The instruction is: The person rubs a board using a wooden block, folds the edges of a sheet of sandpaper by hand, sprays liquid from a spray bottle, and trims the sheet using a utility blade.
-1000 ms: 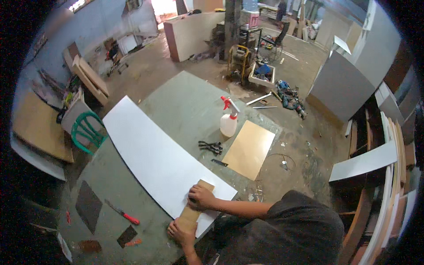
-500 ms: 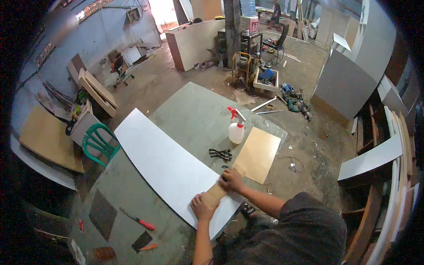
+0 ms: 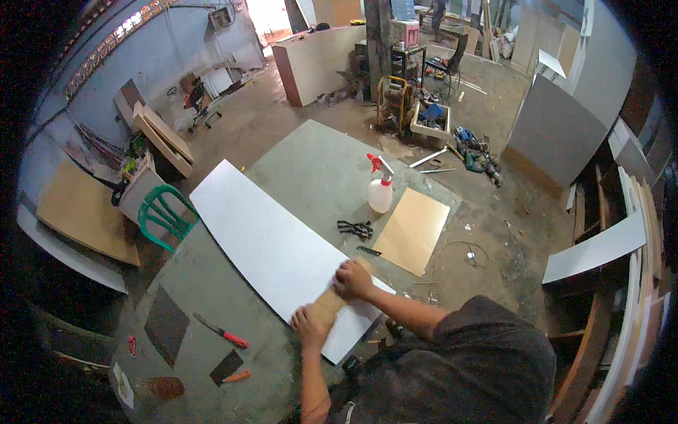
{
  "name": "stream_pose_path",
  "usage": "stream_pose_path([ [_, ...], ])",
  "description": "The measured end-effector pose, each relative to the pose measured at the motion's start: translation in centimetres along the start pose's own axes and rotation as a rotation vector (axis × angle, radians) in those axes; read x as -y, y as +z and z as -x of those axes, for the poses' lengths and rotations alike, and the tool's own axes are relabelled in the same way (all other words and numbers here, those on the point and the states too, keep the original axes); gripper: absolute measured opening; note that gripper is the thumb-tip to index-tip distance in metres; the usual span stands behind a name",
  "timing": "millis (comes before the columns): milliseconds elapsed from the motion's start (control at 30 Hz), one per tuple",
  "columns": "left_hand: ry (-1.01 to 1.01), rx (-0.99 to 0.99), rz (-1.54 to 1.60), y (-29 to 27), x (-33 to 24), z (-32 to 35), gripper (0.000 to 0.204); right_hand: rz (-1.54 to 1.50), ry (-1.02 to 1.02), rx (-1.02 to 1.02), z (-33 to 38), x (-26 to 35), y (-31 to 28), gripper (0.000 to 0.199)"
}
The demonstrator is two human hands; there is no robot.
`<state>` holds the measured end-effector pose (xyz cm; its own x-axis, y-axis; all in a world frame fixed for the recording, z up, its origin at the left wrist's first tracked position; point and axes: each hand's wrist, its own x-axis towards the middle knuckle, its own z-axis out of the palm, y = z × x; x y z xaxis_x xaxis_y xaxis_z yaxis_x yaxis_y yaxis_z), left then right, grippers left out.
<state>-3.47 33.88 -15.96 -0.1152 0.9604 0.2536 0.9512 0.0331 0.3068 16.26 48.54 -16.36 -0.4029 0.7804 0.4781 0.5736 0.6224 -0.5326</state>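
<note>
A long white board (image 3: 261,237) with one curved edge lies slantwise on the grey-green table. Across its near end is a tan flat strip (image 3: 328,308), whose exact kind I cannot make out. My left hand (image 3: 308,326) is closed over the strip's near-left end, fingers bent at the board's curved edge. Closed on its other end, my right hand (image 3: 352,280) has its fingers curled and partly hidden. Just beyond the right hand lie a dark-bladed knife (image 3: 369,251) and a tan rectangular sheet (image 3: 412,230).
A spray bottle (image 3: 380,192) and a black strap-like bundle (image 3: 354,229) sit past the board. On the table's left are a red-handled knife (image 3: 229,338), an orange-handled tool (image 3: 237,377) and dark sheets (image 3: 167,326). A green chair (image 3: 164,215) stands at the left edge.
Both hands and the tan strip have moved left along the white board, away from its near end. The dark knife beyond my right hand shows more fully. The whole view has shifted slightly.
</note>
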Motion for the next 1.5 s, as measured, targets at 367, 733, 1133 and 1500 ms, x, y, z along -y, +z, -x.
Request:
stream_pose_path([
  [367, -0.166, -0.006, 0.016, -1.8, -5.7, 6.4, 0.085, -0.037, -0.067, -0.032, 5.1, 0.4, -0.2, 0.018],
  [733, -0.227, -0.026, 0.071, -1.0, -3.2, 7.2, 0.089, -0.118, -0.046, -0.005, 2.6, 4.0, 0.2, 0.014],
  [1133, -0.252, -0.036, -0.092, -0.3, -3.9, 11.3, 0.084, -0.154, -0.098, 0.027, 6.7, 2.8, 2.0, 0.018],
  [1500, -0.036, 0.060, 0.045, -1.5, -2.4, 6.9, 0.086, 0.021, 0.002, -0.006, 5.2, 3.8, -1.7, 0.015],
])
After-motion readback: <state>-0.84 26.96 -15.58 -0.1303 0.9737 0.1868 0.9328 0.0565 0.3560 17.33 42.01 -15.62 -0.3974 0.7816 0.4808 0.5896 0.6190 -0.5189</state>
